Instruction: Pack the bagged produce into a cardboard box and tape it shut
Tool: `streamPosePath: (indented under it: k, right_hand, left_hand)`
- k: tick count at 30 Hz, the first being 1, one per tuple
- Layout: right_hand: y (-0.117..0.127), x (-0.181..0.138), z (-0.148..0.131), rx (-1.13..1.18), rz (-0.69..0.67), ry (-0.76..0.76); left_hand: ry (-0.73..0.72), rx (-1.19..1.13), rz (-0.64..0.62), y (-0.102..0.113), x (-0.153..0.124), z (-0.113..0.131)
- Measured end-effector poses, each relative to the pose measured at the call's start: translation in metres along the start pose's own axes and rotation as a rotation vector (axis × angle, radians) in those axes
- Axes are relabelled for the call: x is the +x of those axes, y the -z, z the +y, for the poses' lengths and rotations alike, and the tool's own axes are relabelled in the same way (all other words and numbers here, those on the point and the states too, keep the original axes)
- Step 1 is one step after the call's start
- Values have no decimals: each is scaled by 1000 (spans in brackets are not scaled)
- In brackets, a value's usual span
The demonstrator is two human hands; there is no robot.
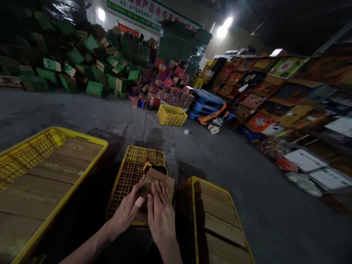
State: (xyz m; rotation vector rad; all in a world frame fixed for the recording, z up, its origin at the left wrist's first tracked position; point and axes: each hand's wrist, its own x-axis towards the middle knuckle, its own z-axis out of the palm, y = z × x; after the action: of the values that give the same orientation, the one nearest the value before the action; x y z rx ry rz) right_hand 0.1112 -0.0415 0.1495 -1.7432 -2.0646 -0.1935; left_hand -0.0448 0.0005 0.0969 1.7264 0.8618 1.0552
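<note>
A small brown cardboard piece (159,179) lies on an upturned yellow plastic crate (129,172) in front of me. My left hand (128,211) rests at its left edge, thumb raised with a pale tape or plaster on it, fingers against the cardboard. My right hand (161,214) lies flat on the cardboard with fingers stretched out together. A yellow and black tape dispenser (155,167) sits on the crate just beyond the cardboard.
A yellow crate (33,146) holding flat cardboard sheets stands at left, another one (192,205) at right. Farther off on the concrete floor are a yellow basket (172,115), blue pallets (206,101), heaps of green boxes (93,69) and red boxes (167,84), and stacked printed cartons (288,99) at right.
</note>
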Motion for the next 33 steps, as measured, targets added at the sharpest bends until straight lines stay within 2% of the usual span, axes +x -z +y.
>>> streamPosePath:
  k: [6,10,14,19,24,29,33]
  right_hand:
    - [6,29,-6,32,-180,-27]
    - [-2,39,-10,17,-165,-40]
    - [-5,30,-8,22,-98,-4]
    - [5,19,-4,76,-80,60]
    - [12,14,-13,162,-38,78]
    - [22,0,-17,299,14,106]
    - [31,-17,-2,306,-23,95]
  left_hand:
    - [49,-105,24,-3,4,-2]
    - [60,-134,66,-6,2,-6]
    - [28,-127,76,-13,-1,-6]
    - [-10,-133,102,-21,-7,-9]
    - [0,-170,138,-22,-12,-13]
    - [-48,-123,79,-21,-9,-17]
    - [-87,5,66,-18,-1,-20]
